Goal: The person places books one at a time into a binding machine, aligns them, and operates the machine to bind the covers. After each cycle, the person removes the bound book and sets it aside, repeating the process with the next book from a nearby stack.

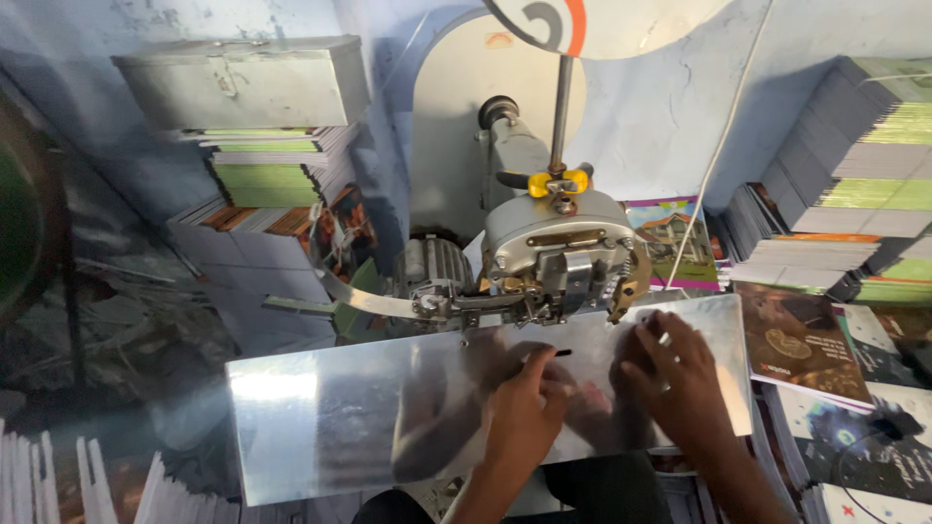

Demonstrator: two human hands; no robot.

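From the head camera, both hands are resting on a shiny metal plate (340,417) that is forming the flat bed of a stitching machine (558,257). The left hand (524,412) is lying near the middle of the plate, its fingers (544,364) curled together and touching the plate just beside a small dark slot (566,352). The right hand (680,383) is pressing flat on the right part of the plate, its fingers (649,335) slightly spread and pointing toward the machine head. Neither hand is pinching anything. A yellow wing nut (558,181) is sitting on top of the machine head, just far of the hands. Stacks of booklets (854,175) are standing at the far right, and a grey metal box (243,82) is resting on another stack (277,165) at the far left.
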